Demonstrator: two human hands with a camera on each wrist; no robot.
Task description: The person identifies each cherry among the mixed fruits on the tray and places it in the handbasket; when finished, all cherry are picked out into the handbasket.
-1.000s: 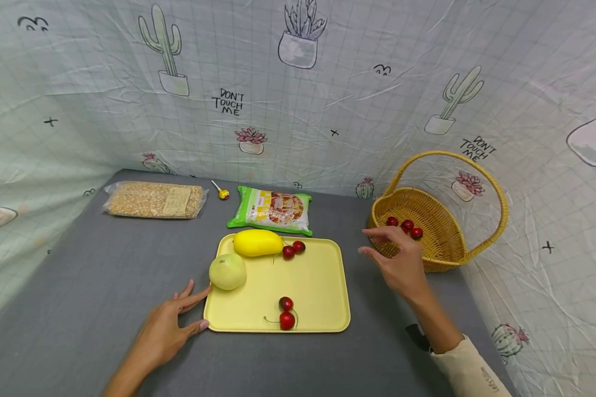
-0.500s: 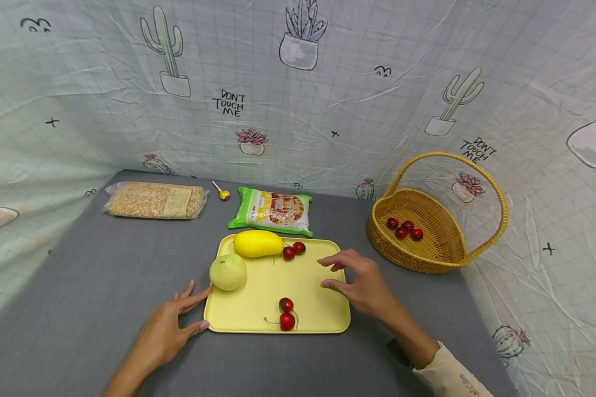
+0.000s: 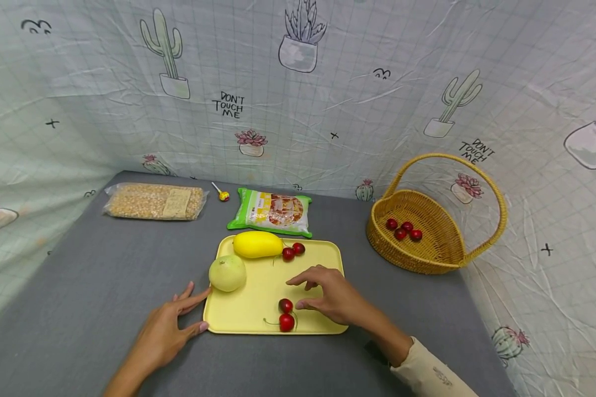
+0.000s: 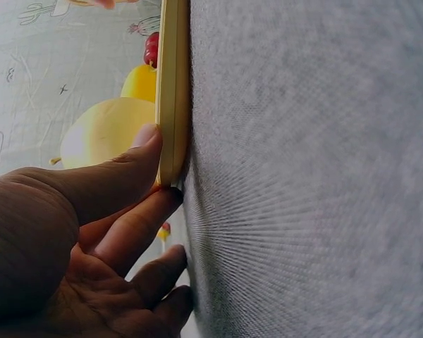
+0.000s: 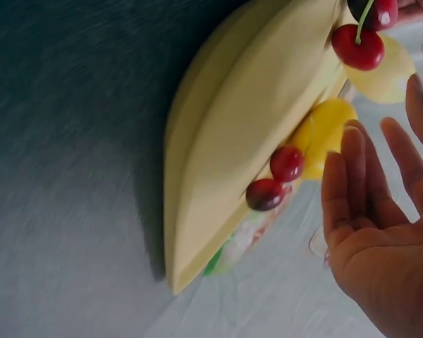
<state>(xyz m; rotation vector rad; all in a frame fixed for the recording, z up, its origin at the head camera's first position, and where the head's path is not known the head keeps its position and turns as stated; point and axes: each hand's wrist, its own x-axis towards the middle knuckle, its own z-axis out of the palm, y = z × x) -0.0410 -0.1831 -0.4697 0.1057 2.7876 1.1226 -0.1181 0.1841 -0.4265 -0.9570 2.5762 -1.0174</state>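
A yellow tray (image 3: 258,317) holds a yellow mango-like fruit (image 3: 257,244), a round pale-green fruit (image 3: 227,273) and two pairs of stemmed cherries. At its left edge, my left hand (image 3: 165,331) touches the rim with thumb and index fingertips; the left wrist view shows the thumb (image 4: 144,144) against the tray's side. My right hand (image 3: 335,298) hovers over the tray's right half, thumb and fingers apart, holding nothing. Its thumb tip is beside the front cherries (image 3: 286,322). The back cherries (image 3: 288,254) lie by the mango-like fruit.
A wicker basket (image 3: 414,259) with a tall handle and several cherries (image 3: 400,234) stands at right. Behind the tray lie a green-and-white food packet (image 3: 273,212), a lollipop (image 3: 223,196) and a clear bag of kernels (image 3: 154,201). A printed cloth hangs behind the table.
My right hand has moved left and toward me, from the basket's rim to over the tray near the front cherries. The left hand has stayed at the tray's edge.
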